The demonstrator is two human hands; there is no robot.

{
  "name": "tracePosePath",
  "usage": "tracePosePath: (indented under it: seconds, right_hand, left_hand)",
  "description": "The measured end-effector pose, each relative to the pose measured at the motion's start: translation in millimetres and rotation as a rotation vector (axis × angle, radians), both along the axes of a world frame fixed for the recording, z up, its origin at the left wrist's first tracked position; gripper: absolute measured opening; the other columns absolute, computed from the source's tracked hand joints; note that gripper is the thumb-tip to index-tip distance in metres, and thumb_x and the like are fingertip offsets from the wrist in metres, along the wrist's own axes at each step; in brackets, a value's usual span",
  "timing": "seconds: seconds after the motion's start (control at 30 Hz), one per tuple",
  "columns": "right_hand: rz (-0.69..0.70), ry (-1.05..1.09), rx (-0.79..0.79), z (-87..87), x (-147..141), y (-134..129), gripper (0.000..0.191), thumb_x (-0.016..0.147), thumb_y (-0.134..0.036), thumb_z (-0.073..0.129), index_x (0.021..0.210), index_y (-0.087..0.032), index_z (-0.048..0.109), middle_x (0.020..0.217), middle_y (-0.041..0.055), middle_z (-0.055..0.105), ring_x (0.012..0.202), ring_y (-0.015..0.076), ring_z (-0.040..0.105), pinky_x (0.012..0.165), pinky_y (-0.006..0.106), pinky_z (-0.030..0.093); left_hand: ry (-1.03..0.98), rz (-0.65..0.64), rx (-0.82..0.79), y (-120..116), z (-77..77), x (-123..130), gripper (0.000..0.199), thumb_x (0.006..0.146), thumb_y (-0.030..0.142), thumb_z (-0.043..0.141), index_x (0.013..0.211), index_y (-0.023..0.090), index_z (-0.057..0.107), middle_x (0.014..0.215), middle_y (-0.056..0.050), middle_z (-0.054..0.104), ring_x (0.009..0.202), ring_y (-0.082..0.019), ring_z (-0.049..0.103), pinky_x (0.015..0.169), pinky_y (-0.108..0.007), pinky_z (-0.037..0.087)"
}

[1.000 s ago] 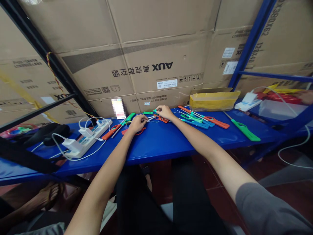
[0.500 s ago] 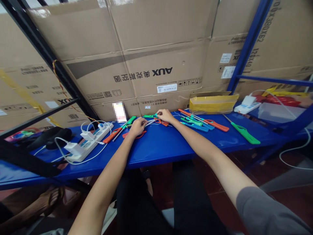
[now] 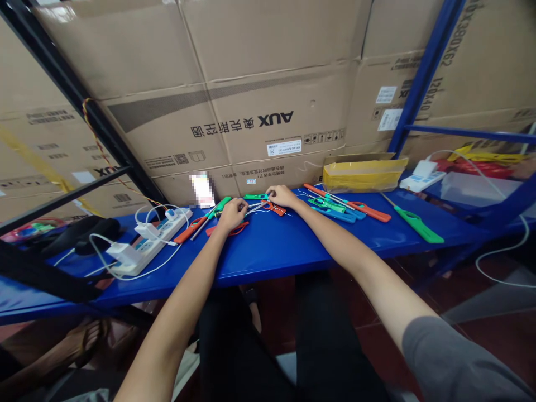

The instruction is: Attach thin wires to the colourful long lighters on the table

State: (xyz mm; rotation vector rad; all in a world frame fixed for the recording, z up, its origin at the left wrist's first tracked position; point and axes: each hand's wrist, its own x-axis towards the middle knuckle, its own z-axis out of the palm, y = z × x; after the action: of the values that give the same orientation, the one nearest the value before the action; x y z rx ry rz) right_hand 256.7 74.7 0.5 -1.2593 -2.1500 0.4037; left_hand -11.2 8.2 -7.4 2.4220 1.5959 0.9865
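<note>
My left hand (image 3: 233, 213) is closed, fingertips pressed together beside several thin metal rods (image 3: 256, 207); what it grips is too small to make out. My right hand (image 3: 281, 195) is pinched at the end of a green and blue lighter part (image 3: 254, 196) near the cardboard; whatever lies between its fingers is hidden. An orange lighter piece (image 3: 274, 209) with white wires rests just below my right hand. Behind and left of my left hand are a green lighter handle (image 3: 221, 205), an orange one (image 3: 193, 229) and a red one (image 3: 238, 228).
To the right lie green, blue and orange lighters (image 3: 335, 206), a single green lighter (image 3: 419, 224) and a yellow-taped box (image 3: 362, 174). A power strip (image 3: 157, 243) with chargers stands left on the blue table (image 3: 272, 254). Tall cardboard (image 3: 251, 50) closes the back. A person's foot shows lower left.
The view has shifted slightly. My left hand has drawn a little left, away from the rods and my right hand. My right hand stays by the green and blue part.
</note>
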Motion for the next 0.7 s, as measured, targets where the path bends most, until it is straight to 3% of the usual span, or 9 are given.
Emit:
tracePosePath:
  seconds: [0.4, 0.7]
  right_hand:
    - [0.070, 0.004, -0.070, 5.1, 3.4, 0.0, 0.033, 0.095, -0.009, 0.077, 0.125, -0.018, 0.088, 0.111, 0.0076, 0.090, 0.098, 0.0194, 0.084, 0.092, 0.025, 0.061]
    - [0.162, 0.000, -0.093, 1.1, 9.7, 11.2, 0.042, 0.082, -0.001, 0.086, 0.119, -0.020, 0.089, 0.112, 0.0065, 0.090, 0.101, 0.0195, 0.083, 0.093, 0.025, 0.063]
  left_hand:
    - [-0.020, -0.012, -0.038, -1.6, 0.0, 0.1, 0.013, 0.096, 0.023, 0.062, 0.100, 0.023, 0.074, 0.106, -0.010, 0.083, 0.098, -0.029, 0.076, 0.096, -0.042, 0.061]
    - [-0.015, -0.013, -0.035, -1.1, 0.5, -0.6, 0.014, 0.095, 0.021, 0.063, 0.100, 0.023, 0.075, 0.109, -0.010, 0.084, 0.099, -0.030, 0.075, 0.097, -0.042, 0.060]
